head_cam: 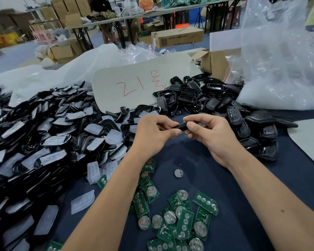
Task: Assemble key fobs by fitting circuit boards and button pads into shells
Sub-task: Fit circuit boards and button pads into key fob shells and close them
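Above a dark blue tablecloth, two bare hands meet and hold one black key fob shell between them. Left hand has its fingers curled around the shell's left end, thumb pressed on top; right hand pinches the right end between thumb and curled fingers. Whether a board or pad already sits inside the shell cannot be told. Just below the held shell, a single coin cell lies on the cloth, and farther below it a loose scatter of green circuit boards spreads out, many with round silver batteries facing up. Left of the shell, a large heap of black shell halves with translucent button pads covers the cloth. Beyond the shell lies a pale cardboard sheet with red writing, and to the shell's right and beyond it sits a second pile of black shells, next to a big clear plastic bag.
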Available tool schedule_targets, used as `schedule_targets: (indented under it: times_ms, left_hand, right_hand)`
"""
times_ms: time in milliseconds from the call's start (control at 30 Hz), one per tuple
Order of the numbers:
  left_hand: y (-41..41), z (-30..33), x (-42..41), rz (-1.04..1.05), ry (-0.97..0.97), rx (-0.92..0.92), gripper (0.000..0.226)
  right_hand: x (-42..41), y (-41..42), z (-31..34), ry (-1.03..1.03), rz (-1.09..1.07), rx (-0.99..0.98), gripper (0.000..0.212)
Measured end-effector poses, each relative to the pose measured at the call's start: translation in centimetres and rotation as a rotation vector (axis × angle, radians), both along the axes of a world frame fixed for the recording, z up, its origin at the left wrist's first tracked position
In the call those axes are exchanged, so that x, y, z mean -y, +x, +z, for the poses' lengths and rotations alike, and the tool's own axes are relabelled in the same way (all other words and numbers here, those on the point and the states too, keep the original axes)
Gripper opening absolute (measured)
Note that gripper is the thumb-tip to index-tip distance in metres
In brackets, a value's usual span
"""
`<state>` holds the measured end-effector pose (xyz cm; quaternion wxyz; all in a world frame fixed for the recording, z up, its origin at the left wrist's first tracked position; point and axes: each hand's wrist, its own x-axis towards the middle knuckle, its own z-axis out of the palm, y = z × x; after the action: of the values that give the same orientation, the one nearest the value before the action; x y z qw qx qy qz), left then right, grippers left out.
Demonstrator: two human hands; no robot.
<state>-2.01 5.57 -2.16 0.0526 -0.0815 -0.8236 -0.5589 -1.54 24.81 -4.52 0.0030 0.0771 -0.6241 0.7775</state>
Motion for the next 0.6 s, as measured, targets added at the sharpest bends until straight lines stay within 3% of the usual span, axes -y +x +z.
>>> schedule_targets:
  times_ms: [333,600]
  left_hand:
    - [0.2,0.2,0.6,-0.045,-0.101,-0.07,0.022]
    - [0.9,0.7,-0.5,-0.092,-0.252,-0.284,0.042]
  right_hand:
    - [0.0,0.3,0.2,0.264,-0.059,-0.173,0.021]
    - [0.8,0.9,0.7,0.438,-0.098,-0.316,0.026]
